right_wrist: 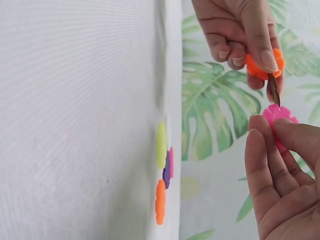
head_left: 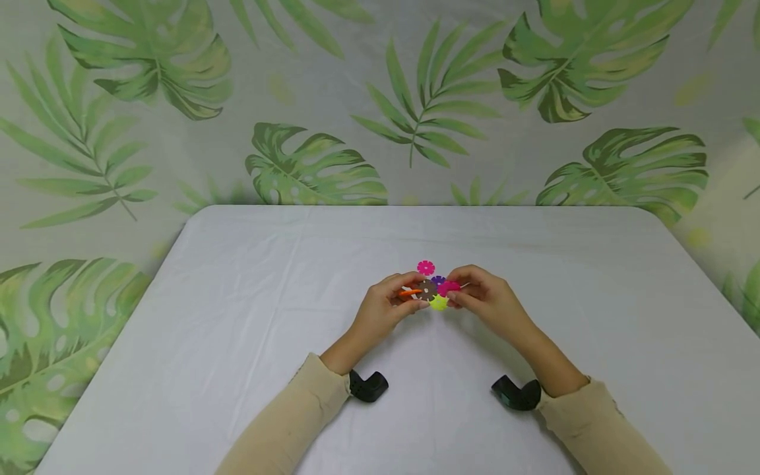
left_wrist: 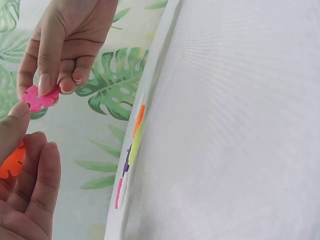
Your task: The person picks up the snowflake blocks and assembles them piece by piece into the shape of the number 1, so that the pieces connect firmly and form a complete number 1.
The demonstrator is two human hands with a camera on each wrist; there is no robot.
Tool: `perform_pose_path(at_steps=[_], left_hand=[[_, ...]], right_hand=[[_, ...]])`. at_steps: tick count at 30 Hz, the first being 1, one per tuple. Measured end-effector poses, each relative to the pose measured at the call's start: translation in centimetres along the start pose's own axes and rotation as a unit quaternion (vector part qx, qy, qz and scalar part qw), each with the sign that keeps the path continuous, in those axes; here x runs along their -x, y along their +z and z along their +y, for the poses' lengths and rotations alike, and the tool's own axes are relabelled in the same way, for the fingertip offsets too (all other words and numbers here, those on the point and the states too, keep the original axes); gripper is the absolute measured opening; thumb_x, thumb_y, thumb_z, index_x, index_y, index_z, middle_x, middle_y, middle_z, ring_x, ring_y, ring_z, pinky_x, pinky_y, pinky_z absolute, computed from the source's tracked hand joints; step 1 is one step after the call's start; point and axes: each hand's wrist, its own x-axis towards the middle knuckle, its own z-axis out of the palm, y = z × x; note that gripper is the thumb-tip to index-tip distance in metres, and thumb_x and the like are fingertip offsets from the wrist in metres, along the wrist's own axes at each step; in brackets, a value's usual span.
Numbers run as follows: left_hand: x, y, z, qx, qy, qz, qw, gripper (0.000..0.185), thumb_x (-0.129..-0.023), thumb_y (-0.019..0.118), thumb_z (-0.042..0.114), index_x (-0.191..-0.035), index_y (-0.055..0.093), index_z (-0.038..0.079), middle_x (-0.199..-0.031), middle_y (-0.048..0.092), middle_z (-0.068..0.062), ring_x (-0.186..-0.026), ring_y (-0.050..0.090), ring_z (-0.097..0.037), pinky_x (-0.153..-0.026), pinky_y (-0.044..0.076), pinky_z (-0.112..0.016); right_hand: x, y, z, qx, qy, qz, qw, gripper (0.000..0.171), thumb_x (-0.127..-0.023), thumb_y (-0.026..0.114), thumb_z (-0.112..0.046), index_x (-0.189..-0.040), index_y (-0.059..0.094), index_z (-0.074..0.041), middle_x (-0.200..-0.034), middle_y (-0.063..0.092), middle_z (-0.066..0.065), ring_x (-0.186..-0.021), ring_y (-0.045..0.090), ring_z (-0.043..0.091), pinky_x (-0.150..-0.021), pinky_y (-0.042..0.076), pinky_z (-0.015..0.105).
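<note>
Above the table's [head_left: 237, 277] middle, your left hand [head_left: 382, 309] pinches an orange-and-brown disc pair [head_left: 415, 291] and your right hand [head_left: 483, 298] pinches a pink disc [head_left: 448, 287]. You seem to be joining them; line up the slots next.

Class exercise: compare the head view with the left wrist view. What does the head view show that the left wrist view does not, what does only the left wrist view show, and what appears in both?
Only the head view shows both sleeves, the whole white table, and the brown disc joined to the orange disc in the left hand.

Only the left wrist view shows the loose discs edge-on along the table, and the right hand's fingertips pinching the pink disc close up.

Both show the right hand, left hand, pink disc, orange disc and leaf-print backdrop.
</note>
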Motion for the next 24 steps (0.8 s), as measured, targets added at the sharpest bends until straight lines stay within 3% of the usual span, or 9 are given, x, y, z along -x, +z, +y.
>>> perform_pose_path(at_steps=[7,14,19,24], left_hand=[[0.0,0.2,-1.3,0.007,0.006,-0.001,1.0,0.036,-0.068,0.065,0.009,-0.103,0.055,0.005,-0.085,0.056,-0.005,-0.075,0.054,-0.013,-0.059,0.047,-0.021],[0.0,0.6,-3.0,0.002,0.001,-0.011,0.9999,0.038,-0.069,0.064,0.02,-0.105,0.055,0.012,-0.087,0.055,0.002,-0.075,0.053,-0.006,-0.058,0.047,-0.02],[0.1,0.5,-2.8,0.001,-0.006,-0.011,0.9999,0.038,-0.068,0.065,0.017,-0.104,0.055,0.012,-0.087,0.055,0.0,-0.075,0.054,-0.009,-0.059,0.047,-0.02],[0.2,0.2,-1.0,0.008,-0.012,-0.019,0.9997,0.037,-0.069,0.065,0.007,-0.104,0.054,0.004,-0.09,0.055,-0.007,-0.077,0.054,-0.015,-0.06,0.047,-0.021]], right_hand=[[-0.1,-0.1,1.9,0.019,-0.017,0.0,1.0,0.024,-0.073,0.059,-0.002,-0.096,0.052,-0.008,-0.086,0.055,0.005,-0.068,0.058,0.016,-0.062,0.048,0.026],[0.1,0.1,2.2,0.005,-0.025,0.01,1.0,0.021,-0.074,0.059,-0.002,-0.093,0.054,-0.007,-0.085,0.056,0.005,-0.069,0.057,0.016,-0.061,0.048,0.027],[0.2,0.3,2.2,-0.002,-0.033,0.011,0.999,0.02,-0.074,0.058,0.001,-0.093,0.055,-0.004,-0.086,0.056,0.007,-0.07,0.056,0.018,-0.062,0.048,0.026],[0.2,0.5,1.0,-0.016,-0.032,0.019,0.999,0.017,-0.073,0.055,0.007,-0.09,0.054,0.003,-0.084,0.056,0.013,-0.07,0.056,0.025,-0.062,0.048,0.027]])
